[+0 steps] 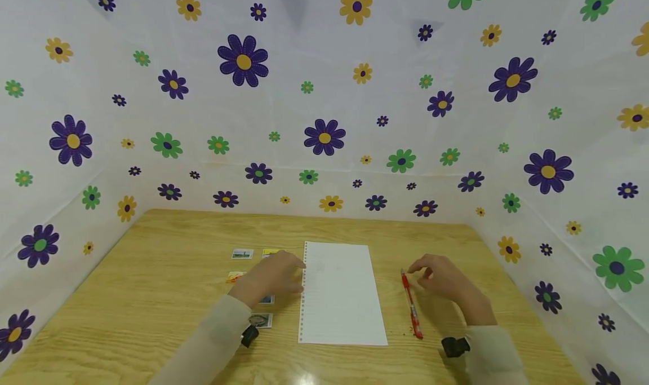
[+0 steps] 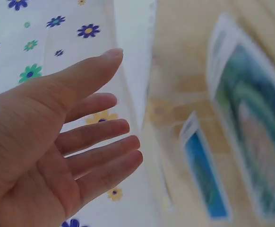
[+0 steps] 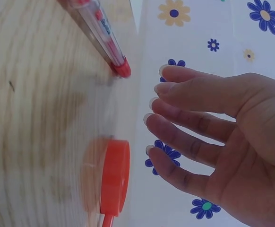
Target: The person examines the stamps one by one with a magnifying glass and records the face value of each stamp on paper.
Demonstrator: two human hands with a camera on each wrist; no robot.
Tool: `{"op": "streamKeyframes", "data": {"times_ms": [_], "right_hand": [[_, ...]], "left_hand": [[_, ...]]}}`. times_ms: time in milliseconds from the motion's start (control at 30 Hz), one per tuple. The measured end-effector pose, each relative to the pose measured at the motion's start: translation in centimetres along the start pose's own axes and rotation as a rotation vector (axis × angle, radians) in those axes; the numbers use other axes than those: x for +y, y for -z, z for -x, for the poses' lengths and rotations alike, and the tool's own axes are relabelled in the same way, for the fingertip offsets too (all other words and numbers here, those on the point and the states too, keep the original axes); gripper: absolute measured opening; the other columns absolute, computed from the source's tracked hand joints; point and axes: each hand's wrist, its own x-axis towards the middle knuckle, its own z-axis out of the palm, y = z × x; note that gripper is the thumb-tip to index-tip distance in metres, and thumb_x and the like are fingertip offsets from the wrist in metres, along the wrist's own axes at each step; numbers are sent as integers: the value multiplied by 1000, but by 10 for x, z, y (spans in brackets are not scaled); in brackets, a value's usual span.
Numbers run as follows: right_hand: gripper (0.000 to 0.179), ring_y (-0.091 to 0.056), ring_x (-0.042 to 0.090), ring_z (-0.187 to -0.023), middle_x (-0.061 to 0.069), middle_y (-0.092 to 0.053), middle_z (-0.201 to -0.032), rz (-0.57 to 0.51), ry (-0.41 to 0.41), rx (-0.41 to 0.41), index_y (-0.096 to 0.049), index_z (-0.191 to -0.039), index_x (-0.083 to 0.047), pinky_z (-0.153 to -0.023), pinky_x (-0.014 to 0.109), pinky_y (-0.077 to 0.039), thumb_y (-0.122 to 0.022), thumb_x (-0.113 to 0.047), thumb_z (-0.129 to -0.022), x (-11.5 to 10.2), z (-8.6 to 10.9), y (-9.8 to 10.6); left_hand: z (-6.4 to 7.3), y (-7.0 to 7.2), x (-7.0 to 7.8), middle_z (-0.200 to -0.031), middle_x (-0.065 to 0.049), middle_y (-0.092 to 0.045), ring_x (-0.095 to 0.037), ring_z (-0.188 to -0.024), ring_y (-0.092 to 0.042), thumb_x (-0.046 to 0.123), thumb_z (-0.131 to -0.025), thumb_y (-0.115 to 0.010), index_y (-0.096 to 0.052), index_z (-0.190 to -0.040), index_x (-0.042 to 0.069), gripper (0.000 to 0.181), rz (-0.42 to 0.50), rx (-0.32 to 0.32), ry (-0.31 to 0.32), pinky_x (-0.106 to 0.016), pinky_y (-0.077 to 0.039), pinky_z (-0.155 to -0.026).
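A white sheet of lined paper (image 1: 339, 300) with punched holes down its left edge lies on the table. My left hand (image 1: 274, 275) hovers at that edge, fingers extended and holding nothing; in the left wrist view the hand (image 2: 76, 132) is spread apart from the paper (image 2: 136, 42). To the right of the sheet lies a red pen (image 1: 412, 306) with a clear barrel. My right hand (image 1: 446, 278) is beside the pen's far end. The right wrist view has its fingers loosely bent, with no contact on the pen (image 3: 104, 38).
Several small stamp-like picture cards, among them one (image 1: 242, 253) at the back, lie left of the paper, partly hidden by my left hand. A red round-rimmed thing with a thin handle (image 3: 115, 177) appears in the right wrist view. Flowered cloth (image 1: 284, 109) surrounds the wooden table (image 1: 152, 295).
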Motion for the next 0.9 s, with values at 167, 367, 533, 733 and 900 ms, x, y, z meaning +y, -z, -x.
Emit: {"op": "streamKeyframes", "data": {"times_ms": [167, 367, 533, 733, 900], "right_hand": [[20, -69, 30, -89, 18, -73, -107, -21, -25, 5, -76, -107, -1, -71, 39, -61, -71, 3, -88, 1, 4, 8], [17, -69, 30, -87, 20, -74, -107, -3, -36, 21, -76, -106, 0, -76, 45, -62, -73, 0, -89, 6, 10, 15], [17, -68, 27, -89, 20, -74, -110, -6, -78, 30, -77, -106, -2, -78, 46, -61, -71, -3, -91, 11, 16, 18], [15, -69, 27, -87, 19, -75, -108, 10, -94, 35, -78, -106, -3, -79, 45, -62, -73, -5, -91, 17, 21, 21], [17, -70, 28, -86, 21, -75, -109, 12, -114, 28, -78, -108, -3, -77, 44, -62, -73, -6, -92, 20, 25, 23]], "left_hand": [[12, 16, -18, -139, -9, -67, -34, -132, -60, 27, -90, -81, -69, -132, 11, 47, 55, 45, 56, -50, -49, -113], [33, 32, -51, -135, -13, -68, -34, -117, -68, 24, -92, -79, -70, -129, 7, 42, 43, 93, 64, -52, -56, -102], [44, 40, -72, -130, -17, -71, -36, -113, -69, 18, -92, -77, -71, -125, 3, 37, 17, 116, 58, -53, -56, -100], [54, 41, -90, -127, -18, -72, -38, -112, -70, 14, -91, -77, -72, -123, 1, 34, 34, 119, 73, -53, -57, -98], [58, 39, -96, -125, -17, -73, -41, -119, -67, 15, -91, -78, -74, -119, 2, 31, 19, 124, 99, -57, -53, -104]]}}
